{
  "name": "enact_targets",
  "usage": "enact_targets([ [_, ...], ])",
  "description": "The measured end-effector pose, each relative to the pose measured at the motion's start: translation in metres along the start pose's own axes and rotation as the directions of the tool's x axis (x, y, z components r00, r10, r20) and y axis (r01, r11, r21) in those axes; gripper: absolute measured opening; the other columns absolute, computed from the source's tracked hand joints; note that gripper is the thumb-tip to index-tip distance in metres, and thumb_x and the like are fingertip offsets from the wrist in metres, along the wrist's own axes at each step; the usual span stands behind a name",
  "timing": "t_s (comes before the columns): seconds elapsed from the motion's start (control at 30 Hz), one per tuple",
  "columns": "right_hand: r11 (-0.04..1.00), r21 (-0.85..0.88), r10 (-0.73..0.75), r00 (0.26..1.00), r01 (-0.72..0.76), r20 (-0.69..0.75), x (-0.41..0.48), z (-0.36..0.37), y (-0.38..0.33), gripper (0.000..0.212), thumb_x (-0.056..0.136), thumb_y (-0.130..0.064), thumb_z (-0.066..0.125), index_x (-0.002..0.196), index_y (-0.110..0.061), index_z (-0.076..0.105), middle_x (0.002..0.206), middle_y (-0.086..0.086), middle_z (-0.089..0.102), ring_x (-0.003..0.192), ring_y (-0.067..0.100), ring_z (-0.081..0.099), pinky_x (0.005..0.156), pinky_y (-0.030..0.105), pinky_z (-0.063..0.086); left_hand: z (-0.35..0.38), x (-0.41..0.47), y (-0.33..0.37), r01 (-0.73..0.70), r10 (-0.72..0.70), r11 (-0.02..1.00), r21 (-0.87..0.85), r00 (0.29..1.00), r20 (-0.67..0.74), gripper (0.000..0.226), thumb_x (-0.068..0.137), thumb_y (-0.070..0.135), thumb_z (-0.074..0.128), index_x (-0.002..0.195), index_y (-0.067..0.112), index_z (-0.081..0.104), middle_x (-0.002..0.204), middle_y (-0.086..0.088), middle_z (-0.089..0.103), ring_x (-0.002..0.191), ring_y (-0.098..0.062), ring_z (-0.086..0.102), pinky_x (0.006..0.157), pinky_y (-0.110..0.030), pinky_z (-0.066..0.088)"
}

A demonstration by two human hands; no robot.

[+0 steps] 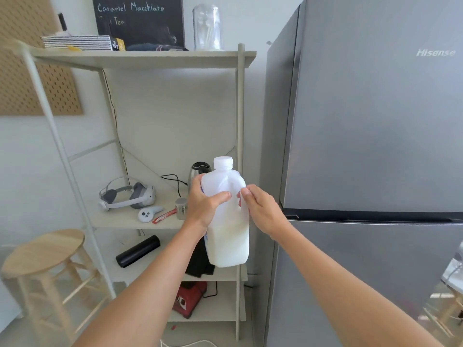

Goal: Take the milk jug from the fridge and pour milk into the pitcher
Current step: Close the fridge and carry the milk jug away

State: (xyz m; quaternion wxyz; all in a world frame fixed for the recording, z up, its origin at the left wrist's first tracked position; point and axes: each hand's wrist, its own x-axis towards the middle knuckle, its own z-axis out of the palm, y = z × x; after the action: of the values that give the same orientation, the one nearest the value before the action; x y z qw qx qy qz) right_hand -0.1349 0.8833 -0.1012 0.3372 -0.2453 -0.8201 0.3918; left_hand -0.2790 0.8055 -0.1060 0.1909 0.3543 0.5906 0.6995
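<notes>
A translucent white milk jug with a white screw cap hangs upright in the air in front of the shelf unit, its lower half filled with milk. My left hand grips the jug's left side, thumb across the front. My right hand holds the handle on the jug's right side, fingers curled round it. The grey fridge stands to the right with both doors closed. No pitcher is in view.
A pale shelf unit stands behind the jug, holding a kettle, a small metal shaker, a headset, a controller and a black cylinder. A wooden stool stands at lower left. A red device sits on the bottom shelf.
</notes>
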Motion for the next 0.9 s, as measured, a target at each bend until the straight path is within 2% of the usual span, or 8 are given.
enact_targets([
  [0.1, 0.995, 0.092, -0.039, 0.996, 0.045, -0.074, 0.000, 0.036, -0.016, 0.037, 0.105, -0.033, 0.033, 0.092, -0.007, 0.056, 0.081, -0.004, 0.058, 0.067, 0.007, 0.048, 0.061, 0.021, 0.040, -0.029, -0.004, 0.007, -0.017, 0.017, 1.000, 0.006, 1.000, -0.024, 0.053, 0.062, 0.024, 0.077, 0.110, 0.027, 0.055, 0.109, -0.001, 0.068, 0.102, -0.026, 0.068, 0.087, -0.049, 0.058],
  [0.2, 0.977, 0.196, -0.060, 0.989, 0.086, -0.135, 0.000, 0.072, -0.033, 0.040, 0.106, -0.037, 0.030, 0.089, -0.005, 0.048, 0.077, -0.002, 0.048, 0.066, 0.009, 0.042, 0.059, 0.020, 0.037, -0.055, -0.010, 0.016, -0.046, 0.047, 0.999, 0.019, 0.997, -0.064, 0.054, 0.065, 0.027, 0.077, 0.114, 0.025, 0.054, 0.108, 0.004, 0.067, 0.100, -0.018, 0.067, 0.082, -0.036, 0.056],
  [0.3, 0.948, 0.283, -0.109, 0.985, 0.144, -0.135, 0.004, 0.099, -0.049, 0.040, 0.105, -0.040, 0.030, 0.082, -0.011, 0.044, 0.076, -0.002, 0.045, 0.067, 0.010, 0.041, 0.061, 0.022, 0.036, -0.082, -0.013, 0.022, -0.055, 0.062, 0.997, 0.063, 0.991, -0.122, 0.056, 0.066, 0.035, 0.078, 0.116, 0.029, 0.053, 0.114, 0.004, 0.066, 0.106, -0.017, 0.066, 0.091, -0.041, 0.056],
  [0.37, 0.937, 0.306, -0.150, 0.984, 0.172, -0.093, 0.010, 0.112, -0.057, 0.038, 0.105, -0.041, 0.030, 0.080, -0.017, 0.043, 0.077, -0.003, 0.045, 0.067, 0.009, 0.041, 0.061, 0.021, 0.036, -0.100, -0.017, 0.028, -0.059, 0.074, 0.994, 0.095, 0.983, -0.166, 0.053, 0.069, 0.036, 0.078, 0.115, 0.032, 0.052, 0.114, 0.004, 0.066, 0.107, -0.017, 0.067, 0.093, -0.045, 0.056],
  [0.43, 0.927, 0.315, -0.204, 0.978, 0.205, -0.039, 0.016, 0.123, -0.064, 0.037, 0.105, -0.041, 0.029, 0.079, -0.018, 0.042, 0.078, -0.002, 0.045, 0.067, 0.008, 0.040, 0.061, 0.020, 0.036, -0.114, -0.023, 0.033, -0.071, 0.100, 0.988, 0.135, 0.970, -0.224, 0.050, 0.076, 0.031, 0.077, 0.117, 0.030, 0.050, 0.111, 0.007, 0.065, 0.103, -0.014, 0.067, 0.092, -0.043, 0.056],
  [0.6, 0.895, 0.296, -0.388, 0.910, 0.334, 0.148, 0.028, 0.145, -0.084, 0.041, 0.106, -0.034, 0.029, 0.088, 0.000, 0.044, 0.077, -0.001, 0.046, 0.063, 0.006, 0.039, 0.058, 0.014, 0.035, -0.149, -0.045, 0.049, -0.043, 0.135, 0.970, 0.239, 0.914, -0.383, 0.054, 0.071, 0.039, 0.075, 0.120, 0.032, 0.051, 0.111, 0.005, 0.069, 0.102, -0.015, 0.069, 0.091, -0.044, 0.057],
  [0.73, 0.865, 0.342, -0.472, 0.828, 0.368, 0.302, 0.029, 0.167, -0.102, 0.030, 0.106, -0.031, 0.032, 0.086, -0.011, 0.042, 0.075, -0.003, 0.049, 0.064, 0.008, 0.043, 0.057, 0.019, 0.035, -0.172, -0.074, 0.058, 0.001, 0.171, 0.950, 0.312, 0.836, -0.522, 0.055, 0.069, 0.041, 0.075, 0.118, 0.035, 0.050, 0.110, 0.007, 0.068, 0.101, -0.014, 0.068, 0.090, -0.042, 0.057],
  [0.9, 0.783, 0.520, -0.556, 0.759, 0.341, 0.339, -0.001, 0.207, -0.133, 0.033, 0.106, -0.035, 0.030, 0.085, -0.012, 0.040, 0.073, -0.007, 0.046, 0.062, 0.001, 0.041, 0.058, 0.015, 0.036, -0.200, -0.122, 0.070, 0.051, 0.216, 0.933, 0.356, 0.713, -0.668, 0.059, 0.070, 0.051, 0.076, 0.121, 0.035, 0.051, 0.114, 0.009, 0.067, 0.105, -0.012, 0.066, 0.094, -0.042, 0.056],
])
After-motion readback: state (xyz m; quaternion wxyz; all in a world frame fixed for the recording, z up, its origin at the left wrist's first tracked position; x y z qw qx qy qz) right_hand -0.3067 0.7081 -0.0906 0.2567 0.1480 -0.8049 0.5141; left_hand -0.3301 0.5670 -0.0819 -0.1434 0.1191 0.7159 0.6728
